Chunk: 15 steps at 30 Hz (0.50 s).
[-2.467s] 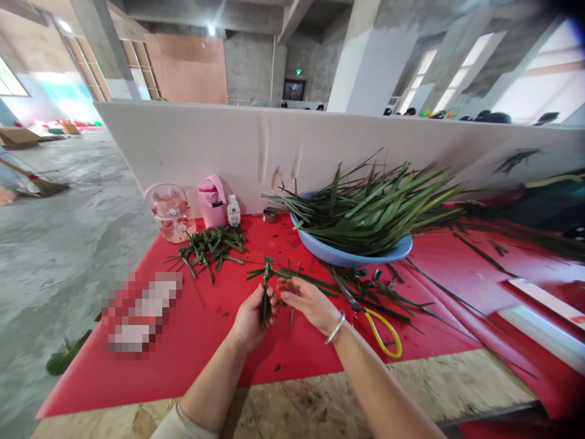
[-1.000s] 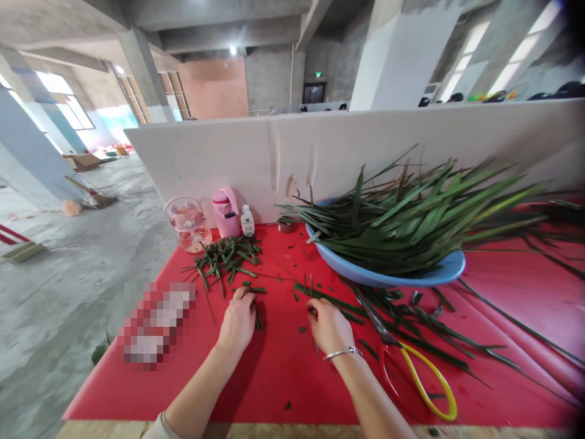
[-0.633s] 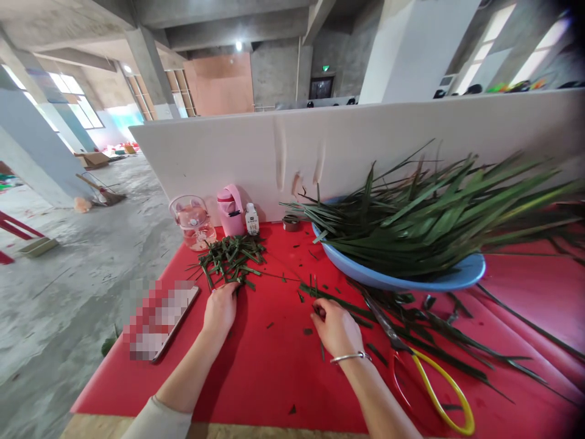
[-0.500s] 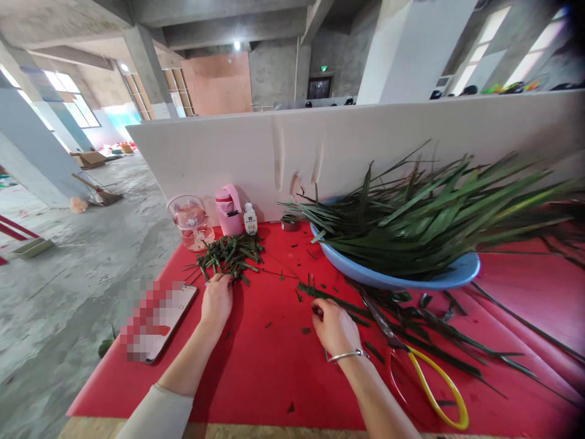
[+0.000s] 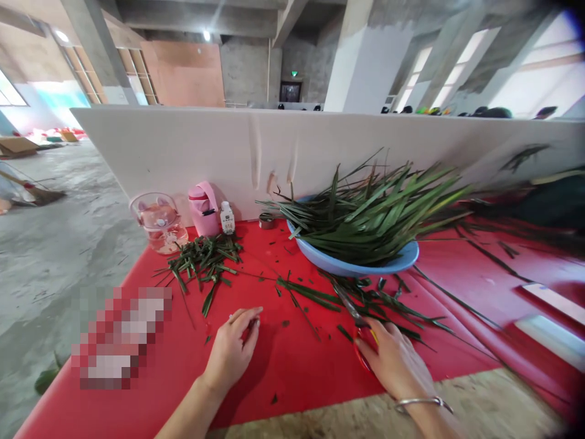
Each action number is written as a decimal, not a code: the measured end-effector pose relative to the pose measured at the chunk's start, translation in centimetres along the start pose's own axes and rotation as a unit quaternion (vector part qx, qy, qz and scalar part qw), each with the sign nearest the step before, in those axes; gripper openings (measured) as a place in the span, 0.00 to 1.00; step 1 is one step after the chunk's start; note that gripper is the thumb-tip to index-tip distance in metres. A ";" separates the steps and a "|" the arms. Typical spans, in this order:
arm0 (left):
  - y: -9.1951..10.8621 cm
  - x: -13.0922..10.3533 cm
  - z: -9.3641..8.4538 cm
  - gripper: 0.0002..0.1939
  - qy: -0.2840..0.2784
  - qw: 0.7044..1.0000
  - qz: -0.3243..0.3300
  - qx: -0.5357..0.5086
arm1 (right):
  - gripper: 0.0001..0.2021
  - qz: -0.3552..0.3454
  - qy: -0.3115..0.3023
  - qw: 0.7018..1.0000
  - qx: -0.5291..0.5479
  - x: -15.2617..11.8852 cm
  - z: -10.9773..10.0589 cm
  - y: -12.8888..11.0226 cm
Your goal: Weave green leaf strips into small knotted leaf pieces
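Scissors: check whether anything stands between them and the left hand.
Nothing upright stands between the left hand and the scissors; only flat leaf scraps lie in between. The right hand is on their handles.

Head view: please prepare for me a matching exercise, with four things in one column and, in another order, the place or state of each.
1. scissors
2. blue basin
3. pink bottle
4. left hand

A. between the clear jug and the small white bottle
B. fingers curled, over the red table cover
C. handles at the right hand
D. heaped with long green leaves

Right pairs: 1-C, 2-D, 3-A, 4-B
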<state>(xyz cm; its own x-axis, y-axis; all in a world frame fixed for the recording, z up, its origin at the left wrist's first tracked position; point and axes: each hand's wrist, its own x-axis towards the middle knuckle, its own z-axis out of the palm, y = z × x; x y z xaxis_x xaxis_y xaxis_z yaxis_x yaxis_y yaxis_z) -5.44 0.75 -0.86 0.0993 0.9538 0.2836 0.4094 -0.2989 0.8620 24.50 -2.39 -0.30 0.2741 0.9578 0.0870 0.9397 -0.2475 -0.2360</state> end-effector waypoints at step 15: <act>-0.9 0.1 -0.6 0.26 0.231 0.964 0.102 -0.082 | 0.16 -0.268 -0.261 0.910 0.177 -1.9 -4.2 -3.5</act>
<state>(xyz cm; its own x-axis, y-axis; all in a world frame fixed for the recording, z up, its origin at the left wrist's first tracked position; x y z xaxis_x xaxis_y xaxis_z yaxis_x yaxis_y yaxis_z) -6.41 1.08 -1.39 -0.2670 0.7709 0.5783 0.2710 -0.5158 0.8127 21.59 -3.96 4.44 -0.4252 0.8891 -0.1694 0.7605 0.2494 -0.5995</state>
